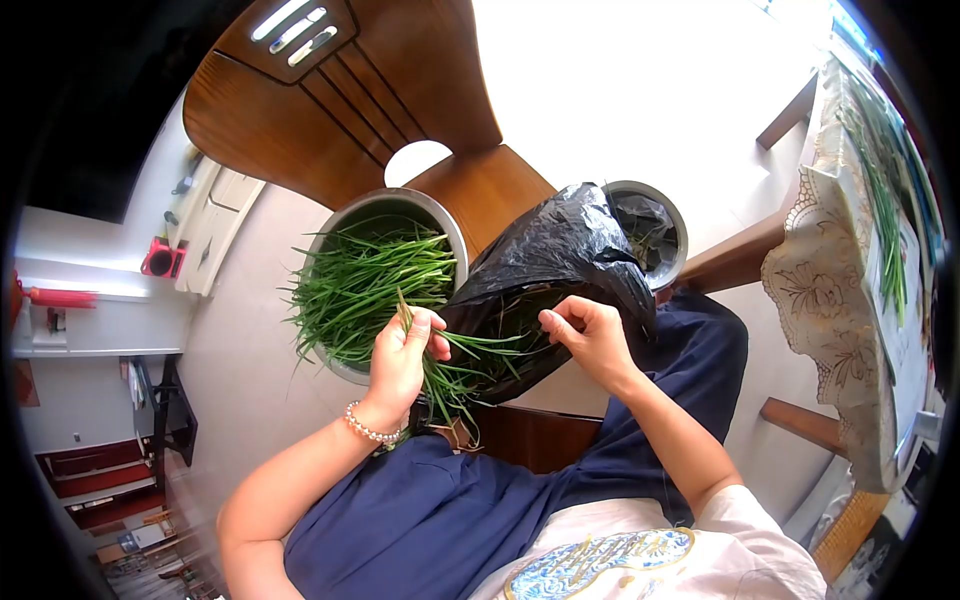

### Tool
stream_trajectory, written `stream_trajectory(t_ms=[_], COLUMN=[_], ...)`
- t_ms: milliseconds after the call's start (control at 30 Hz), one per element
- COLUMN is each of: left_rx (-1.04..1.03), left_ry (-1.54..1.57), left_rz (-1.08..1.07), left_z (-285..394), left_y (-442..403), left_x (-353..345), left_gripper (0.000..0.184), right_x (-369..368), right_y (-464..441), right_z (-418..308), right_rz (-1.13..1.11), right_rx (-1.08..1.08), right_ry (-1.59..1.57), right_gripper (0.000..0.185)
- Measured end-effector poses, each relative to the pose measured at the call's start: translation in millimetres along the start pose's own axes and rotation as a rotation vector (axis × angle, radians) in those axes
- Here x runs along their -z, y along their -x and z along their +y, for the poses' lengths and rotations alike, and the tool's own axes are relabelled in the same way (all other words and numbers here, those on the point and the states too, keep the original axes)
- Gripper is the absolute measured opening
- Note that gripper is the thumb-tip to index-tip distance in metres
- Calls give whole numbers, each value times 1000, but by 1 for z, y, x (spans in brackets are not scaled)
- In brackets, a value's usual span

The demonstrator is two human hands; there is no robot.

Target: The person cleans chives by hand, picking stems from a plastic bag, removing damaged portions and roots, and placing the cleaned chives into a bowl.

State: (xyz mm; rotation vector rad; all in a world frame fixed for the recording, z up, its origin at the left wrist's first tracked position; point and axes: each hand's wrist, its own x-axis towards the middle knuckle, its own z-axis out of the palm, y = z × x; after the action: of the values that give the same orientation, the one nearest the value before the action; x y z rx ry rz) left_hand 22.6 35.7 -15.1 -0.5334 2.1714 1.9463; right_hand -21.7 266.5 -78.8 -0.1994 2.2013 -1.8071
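A small bunch of chives (465,350) is gripped in my left hand (400,360), its leaves fanning out to the right over the black plastic bag (560,245). My right hand (592,338) is closed in a pinch above the bag's open mouth; whatever is between its fingertips is too small to make out. More green stalks lie inside the bag, partly shaded. To the left, a metal basin (455,235) on a wooden chair (400,100) is heaped with chives (375,285).
Behind the bag, a smaller metal bowl (680,225) holds dark scraps. At right stands a table with a lace-edged cloth (815,290), with more long green stalks (885,220) on it. A white cabinet (215,225) stands at far left.
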Motion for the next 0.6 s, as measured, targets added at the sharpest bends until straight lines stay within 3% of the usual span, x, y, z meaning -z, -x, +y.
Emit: stream_trajectory(t_ms=[67, 133, 333, 467, 533, 600], left_rx=[7, 18, -34, -23, -28, -34], left_ry=[19, 0, -4, -9, -17, -25], left_rz=[4, 8, -28, -23, -40, -55], left_z=[0, 1, -2, 2, 0, 0], left_y=[-2, -2, -5, -6, -8, -8], left_x=[0, -1, -1, -4, -4, -5], left_gripper=[26, 26, 26, 27, 27, 27], right_x=[2, 1, 2, 3, 3, 4], right_y=[0, -1, -6, -8, -9, -10], right_z=[-7, -18, -19, -18, -19, -22], right_rz=[-18, -46, -294, -313, -264, -291], right_rx=[-3, 173, -53, -24, 99, 42], right_ry=[71, 2, -59, 10, 119, 116], right_gripper=[13, 12, 13, 12, 12, 10])
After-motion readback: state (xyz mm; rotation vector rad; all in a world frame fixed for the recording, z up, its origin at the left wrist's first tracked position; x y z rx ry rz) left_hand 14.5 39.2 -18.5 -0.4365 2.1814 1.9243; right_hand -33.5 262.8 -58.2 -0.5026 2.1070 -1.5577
